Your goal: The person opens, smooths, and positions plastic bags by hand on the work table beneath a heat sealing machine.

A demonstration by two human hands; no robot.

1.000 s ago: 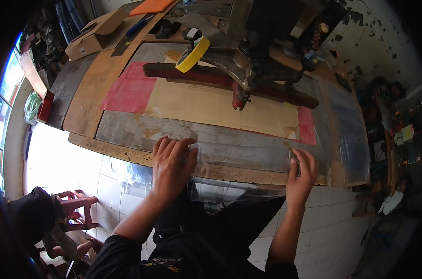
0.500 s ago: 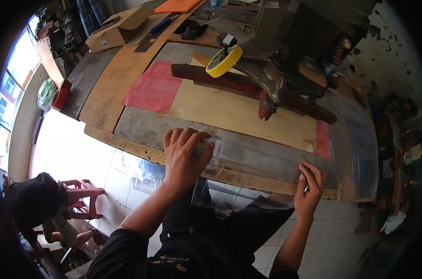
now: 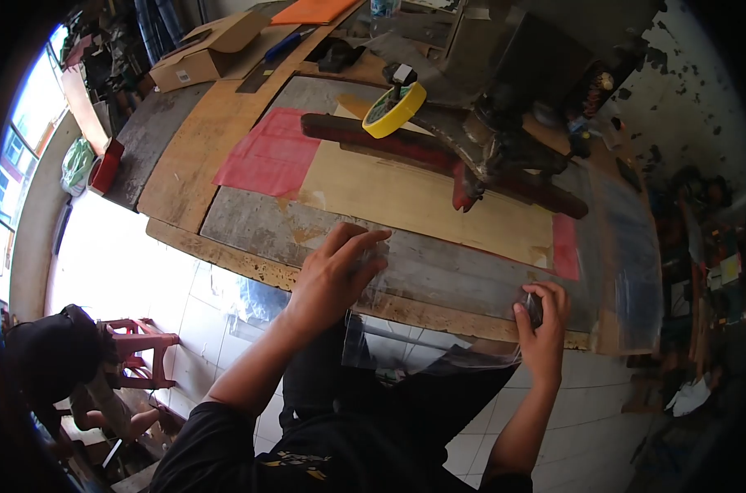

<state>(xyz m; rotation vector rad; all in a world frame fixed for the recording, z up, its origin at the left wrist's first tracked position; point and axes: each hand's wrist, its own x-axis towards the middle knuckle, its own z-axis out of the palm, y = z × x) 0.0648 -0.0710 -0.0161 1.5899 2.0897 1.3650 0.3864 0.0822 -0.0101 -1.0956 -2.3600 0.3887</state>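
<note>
A clear plastic sheet (image 3: 455,283) lies along the front of the worktable (image 3: 249,222), and its near part hangs over the edge above my lap. My left hand (image 3: 332,275) is at the sheet's left end, fingers bent around the plastic, with thumb and forefinger tips a little apart. At the right end my right hand (image 3: 545,316) is curled, with shiny plastic showing between thumb and fingers. Just beyond lies a cream sheet (image 3: 422,197) flanked by red pieces (image 3: 266,156). Across it runs a long dark red bar (image 3: 348,131) of a metal press (image 3: 492,148).
A yellow tape roll (image 3: 395,109) hangs on the press. A cardboard box (image 3: 196,62) sits at the back left, near a blue-handled tool (image 3: 282,45). More clear plastic (image 3: 636,263) covers the table's right end. Lower left, a person (image 3: 60,353) is beside a red stool (image 3: 147,353).
My left hand has shifted slightly right and its fingers point more to the right. My right hand has turned a little, its thumb and fingers wider around the plastic.
</note>
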